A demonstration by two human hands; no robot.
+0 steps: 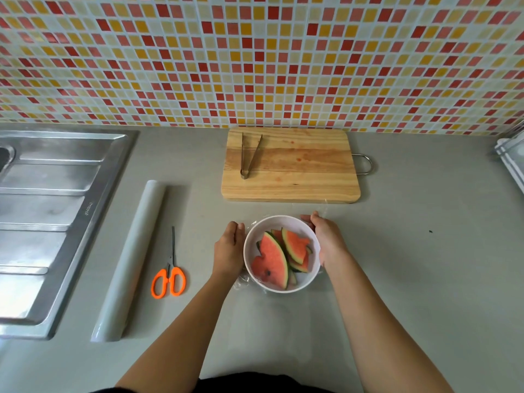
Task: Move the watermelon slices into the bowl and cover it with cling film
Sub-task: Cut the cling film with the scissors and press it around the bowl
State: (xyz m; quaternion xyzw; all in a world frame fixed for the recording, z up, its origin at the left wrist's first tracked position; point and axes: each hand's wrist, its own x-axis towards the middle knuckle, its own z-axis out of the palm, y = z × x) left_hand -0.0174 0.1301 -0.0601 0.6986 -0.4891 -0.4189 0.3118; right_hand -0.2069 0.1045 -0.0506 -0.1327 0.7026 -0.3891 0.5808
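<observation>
A white bowl (279,222) sits on the grey counter and holds several watermelon slices (272,258). Clear cling film (243,280) lies over the bowl, with crinkled edges showing at its lower left and behind it. My left hand (229,248) presses flat against the bowl's left side. My right hand (327,239) cups the bowl's right side, fingers curled over the film at the rim. The cling film roll (131,259) lies on the counter to the left.
Orange-handled scissors (169,275) lie between the roll and the bowl. A wooden cutting board (297,168) with metal tongs (249,154) sits behind the bowl. A steel sink drainer (51,217) fills the left. White items (510,160) stand at the right edge.
</observation>
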